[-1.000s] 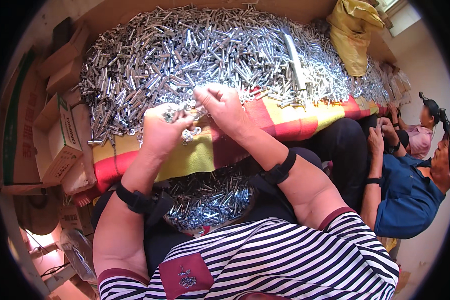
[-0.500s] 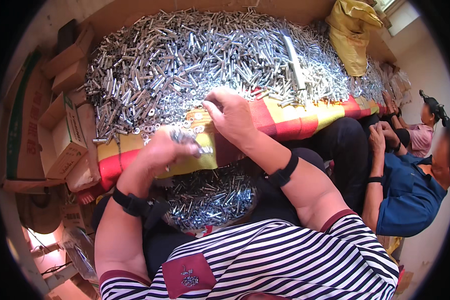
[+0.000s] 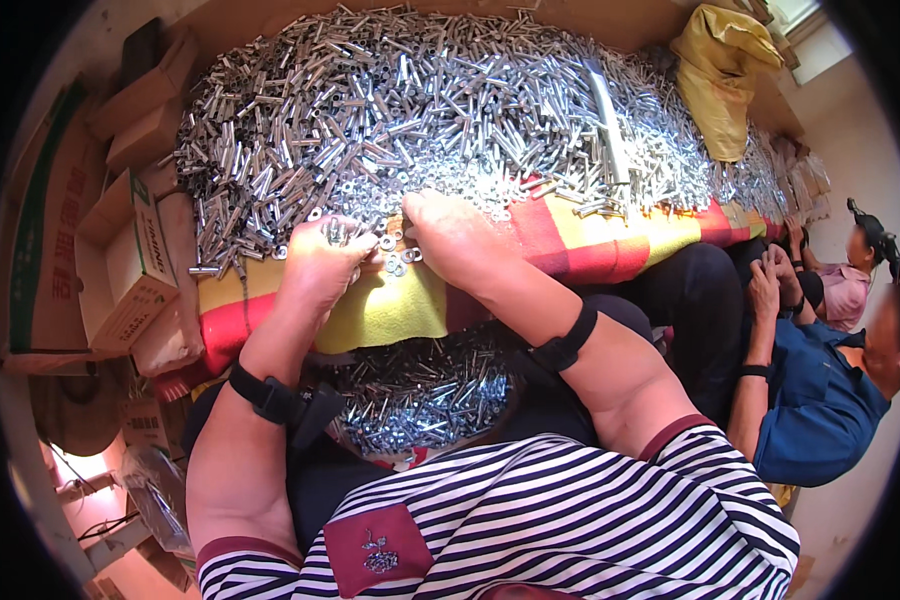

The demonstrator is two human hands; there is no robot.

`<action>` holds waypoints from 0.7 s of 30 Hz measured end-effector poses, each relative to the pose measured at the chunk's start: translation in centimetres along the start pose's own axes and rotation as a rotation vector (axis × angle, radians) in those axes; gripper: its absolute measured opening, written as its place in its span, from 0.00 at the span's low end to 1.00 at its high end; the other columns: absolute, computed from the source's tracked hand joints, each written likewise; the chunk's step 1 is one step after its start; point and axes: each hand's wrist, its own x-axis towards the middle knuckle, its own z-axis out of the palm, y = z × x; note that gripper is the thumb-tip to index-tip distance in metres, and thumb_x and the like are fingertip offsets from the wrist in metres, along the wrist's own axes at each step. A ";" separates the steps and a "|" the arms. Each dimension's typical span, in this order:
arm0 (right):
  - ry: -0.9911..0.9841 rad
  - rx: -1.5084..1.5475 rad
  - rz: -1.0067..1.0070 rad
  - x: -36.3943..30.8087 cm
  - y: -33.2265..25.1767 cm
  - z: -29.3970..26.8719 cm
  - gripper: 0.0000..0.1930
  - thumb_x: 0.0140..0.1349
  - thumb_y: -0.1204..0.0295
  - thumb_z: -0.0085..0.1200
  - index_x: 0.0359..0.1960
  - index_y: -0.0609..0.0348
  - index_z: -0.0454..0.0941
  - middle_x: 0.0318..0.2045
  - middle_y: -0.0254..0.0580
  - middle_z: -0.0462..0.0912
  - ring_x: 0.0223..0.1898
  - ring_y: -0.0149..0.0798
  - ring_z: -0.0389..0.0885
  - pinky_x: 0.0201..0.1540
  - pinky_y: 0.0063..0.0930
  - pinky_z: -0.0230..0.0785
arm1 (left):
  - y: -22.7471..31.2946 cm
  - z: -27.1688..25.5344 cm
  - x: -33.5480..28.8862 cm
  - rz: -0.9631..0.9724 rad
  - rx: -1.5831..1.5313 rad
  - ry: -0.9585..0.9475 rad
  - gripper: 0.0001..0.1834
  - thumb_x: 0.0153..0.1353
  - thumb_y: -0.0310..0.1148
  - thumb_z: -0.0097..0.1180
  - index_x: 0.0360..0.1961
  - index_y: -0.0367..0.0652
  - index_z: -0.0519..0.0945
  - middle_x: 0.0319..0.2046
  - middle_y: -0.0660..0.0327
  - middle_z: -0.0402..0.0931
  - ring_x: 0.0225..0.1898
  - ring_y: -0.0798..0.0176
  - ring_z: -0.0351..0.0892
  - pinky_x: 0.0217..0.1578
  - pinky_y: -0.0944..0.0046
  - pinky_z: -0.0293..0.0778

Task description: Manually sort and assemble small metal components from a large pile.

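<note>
Fingers of the left hand [image 3: 322,262] are curled shut around a clutch of small silver metal pieces, and the right hand [image 3: 457,238] lies palm down just beside it, its fingertips hidden, so whether it pinches anything cannot be told. Between the two hands a few loose washers [image 3: 395,262] sit on the striped cloth [image 3: 580,245] that covers the bench.

Those washers lie near the cloth's near edge, where it slopes down toward the lap; a nudge from either wrist could roll them off, some into the bowl of finished parts [image 3: 420,395] below, others past its rim to the floor. The left hand looks full, so a loosened grip would likely spill pieces.

Just beyond the knuckles, the great heap of metal tubes [image 3: 420,110] crowds the far side and could slide onto the working patch if disturbed. Cardboard boxes [image 3: 120,260] hem in the left. On the right, a seated co-worker in blue [image 3: 820,400] is near the elbow. Open room is little more than the bare cloth strip to the right of the hands.
</note>
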 end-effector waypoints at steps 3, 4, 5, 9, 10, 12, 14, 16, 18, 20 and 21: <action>0.032 -0.068 -0.010 -0.1 -0.2 0.1 0.07 0.53 0.74 0.53 0.30 0.63 0.69 0.29 0.52 0.76 0.35 0.53 0.77 0.37 0.41 0.69 | -0.6 0.2 0.2 0.027 -0.025 0.018 0.03 0.56 0.25 0.57 0.30 0.40 0.75 0.21 0.63 0.77 0.13 0.77 0.66 0.12 0.76 0.58; 0.034 -0.068 -0.009 -0.2 -0.1 -0.1 0.07 0.53 0.74 0.53 0.30 0.63 0.69 0.29 0.52 0.76 0.35 0.53 0.77 0.37 0.41 0.69 | -0.5 0.3 0.1 0.024 -0.028 0.010 0.03 0.54 0.23 0.57 0.30 0.37 0.75 0.22 0.60 0.77 0.18 0.72 0.73 0.18 0.73 0.66; 0.042 -0.076 -0.026 -0.3 -0.2 -0.3 0.06 0.52 0.75 0.53 0.30 0.64 0.70 0.28 0.52 0.77 0.34 0.52 0.78 0.36 0.40 0.69 | -0.5 0.4 0.0 0.019 -0.031 0.001 0.04 0.53 0.20 0.58 0.29 0.35 0.75 0.22 0.58 0.77 0.22 0.67 0.79 0.24 0.70 0.74; 0.072 0.382 0.052 -0.6 -0.3 -1.7 0.04 0.54 0.78 0.56 0.29 0.63 0.73 0.23 0.45 0.78 0.25 0.41 0.79 0.29 0.31 0.72 | -0.7 0.5 -0.4 0.020 0.104 -0.011 0.04 0.53 0.22 0.59 0.29 0.35 0.77 0.22 0.59 0.78 0.21 0.70 0.76 0.23 0.71 0.72; 0.072 0.384 0.052 -0.7 -0.5 -2.1 0.04 0.54 0.78 0.56 0.29 0.63 0.73 0.23 0.45 0.78 0.25 0.41 0.79 0.29 0.31 0.72 | -0.6 0.4 -0.5 0.048 0.178 -0.034 0.03 0.53 0.22 0.59 0.29 0.35 0.77 0.21 0.60 0.78 0.19 0.72 0.74 0.21 0.72 0.69; -0.165 1.144 0.458 -0.8 -0.6 -3.1 0.03 0.57 0.78 0.57 0.29 0.62 0.75 0.20 0.38 0.79 0.19 0.30 0.76 0.24 0.22 0.71 | -0.5 0.7 -0.7 0.080 0.252 -0.067 0.03 0.54 0.23 0.59 0.29 0.35 0.78 0.21 0.61 0.78 0.18 0.74 0.71 0.19 0.74 0.66; -0.191 1.249 0.458 -1.1 -0.5 -3.0 0.03 0.59 0.76 0.56 0.29 0.62 0.76 0.21 0.34 0.78 0.19 0.23 0.75 0.22 0.16 0.71 | -0.6 0.7 -1.1 0.069 0.081 -0.123 0.02 0.54 0.23 0.59 0.30 0.37 0.79 0.21 0.62 0.79 0.16 0.77 0.67 0.16 0.76 0.60; -0.241 1.402 0.464 -1.1 -0.7 -3.1 0.03 0.59 0.78 0.55 0.28 0.63 0.75 0.21 0.38 0.79 0.20 0.28 0.79 0.23 0.19 0.74 | -0.8 0.4 -1.2 0.101 0.084 -0.121 0.02 0.55 0.23 0.58 0.30 0.37 0.79 0.20 0.63 0.78 0.15 0.78 0.66 0.15 0.76 0.59; -0.251 1.433 0.469 -0.9 -0.5 -2.8 0.03 0.59 0.78 0.55 0.29 0.64 0.76 0.22 0.39 0.79 0.21 0.29 0.79 0.24 0.20 0.75 | -1.1 0.1 -1.1 0.134 0.086 -0.121 0.01 0.55 0.23 0.58 0.30 0.37 0.79 0.20 0.64 0.78 0.14 0.79 0.65 0.14 0.77 0.58; -0.325 1.573 0.467 -0.7 -0.4 -2.6 0.05 0.60 0.75 0.55 0.30 0.65 0.77 0.23 0.39 0.80 0.22 0.29 0.80 0.26 0.22 0.76 | -1.3 -0.4 -1.0 0.212 0.027 -0.144 0.03 0.55 0.22 0.58 0.31 0.38 0.80 0.18 0.66 0.76 0.14 0.79 0.65 0.14 0.76 0.58; -0.323 1.575 0.467 -0.4 -0.4 -2.4 0.05 0.60 0.75 0.55 0.30 0.65 0.77 0.23 0.39 0.80 0.22 0.29 0.80 0.26 0.22 0.76 | -1.3 -0.7 -1.0 0.211 0.030 -0.145 0.03 0.55 0.22 0.58 0.31 0.38 0.80 0.18 0.66 0.76 0.14 0.79 0.65 0.14 0.76 0.58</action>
